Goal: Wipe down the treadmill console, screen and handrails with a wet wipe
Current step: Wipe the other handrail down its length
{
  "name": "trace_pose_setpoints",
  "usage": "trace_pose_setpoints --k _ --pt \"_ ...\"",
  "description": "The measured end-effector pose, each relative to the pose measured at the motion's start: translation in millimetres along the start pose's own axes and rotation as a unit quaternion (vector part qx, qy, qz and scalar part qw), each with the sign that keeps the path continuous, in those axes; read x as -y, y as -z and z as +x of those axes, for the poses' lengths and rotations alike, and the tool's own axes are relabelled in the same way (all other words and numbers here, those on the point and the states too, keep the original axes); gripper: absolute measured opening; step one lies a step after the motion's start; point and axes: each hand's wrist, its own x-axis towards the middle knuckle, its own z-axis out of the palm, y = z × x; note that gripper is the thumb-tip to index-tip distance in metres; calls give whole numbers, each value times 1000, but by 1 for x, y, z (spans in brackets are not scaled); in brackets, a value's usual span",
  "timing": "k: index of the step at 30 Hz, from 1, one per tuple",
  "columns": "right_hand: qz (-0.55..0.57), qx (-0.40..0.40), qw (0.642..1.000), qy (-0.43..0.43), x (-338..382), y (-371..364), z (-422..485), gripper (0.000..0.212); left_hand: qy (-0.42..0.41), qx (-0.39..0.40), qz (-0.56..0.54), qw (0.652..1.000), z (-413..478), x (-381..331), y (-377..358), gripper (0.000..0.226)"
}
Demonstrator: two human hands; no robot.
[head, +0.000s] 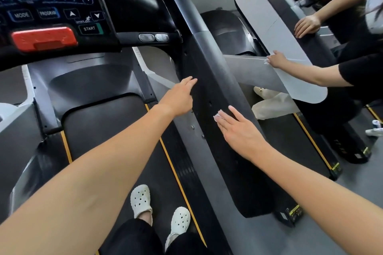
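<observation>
The console (124, 2) is black plastic with a soft gloss, and its red stop bar (44, 37) looks matt and faintly grained. Two grip sensors (153, 37) shine like polished metal. The handrail (209, 80) is smooth matt black. The belt (107, 130) looks dull and rubbery. The wet wipe (217, 117) is thin, crumpled white fabric.

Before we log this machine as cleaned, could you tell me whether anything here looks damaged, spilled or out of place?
Nothing stands out. The console looks intact, no spill shows on the belt, and the wet wipe sits under the right hand on the handrail.
</observation>
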Motion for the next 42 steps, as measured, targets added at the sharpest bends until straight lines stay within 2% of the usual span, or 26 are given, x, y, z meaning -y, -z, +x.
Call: trace_pose_setpoints --k 5,9,13,15,22,29,34,38,42 --pt "-40 -7 996 -74 -13 21 39 59 101 -13 -133 986 -21 8 -37 62" --pt "-39 1 997 -69 3 7 43 65 125 19 -208 970 -39 2 -83 81" --pt "-69 55 995 41 13 -9 20 66 120 46 -232 964 -48 -8 -117 96" --pt "-81 55 993 59 6 -12 21 66 126 38 -240 962 -47 -13 -125 98" --pt "-92 12 996 9 -25 0 77 72 149 13 -275 950 -47 -9 -140 99" --pt "-100 21 990 95 -16 -7 49 67 155 -3 -275 949 -50 -11 -150 94" --pt "-87 -31 995 44 -39 10 61 60 155 4 -277 948 -54 -14 -150 90" --pt "-94 -8 994 57 -35 12 51 66 154 11 -290 944 -60 -19 -154 90" --pt "-107 29 989 97 -29 10 35 70 142 28 -283 948 -69 -22 -164 100"
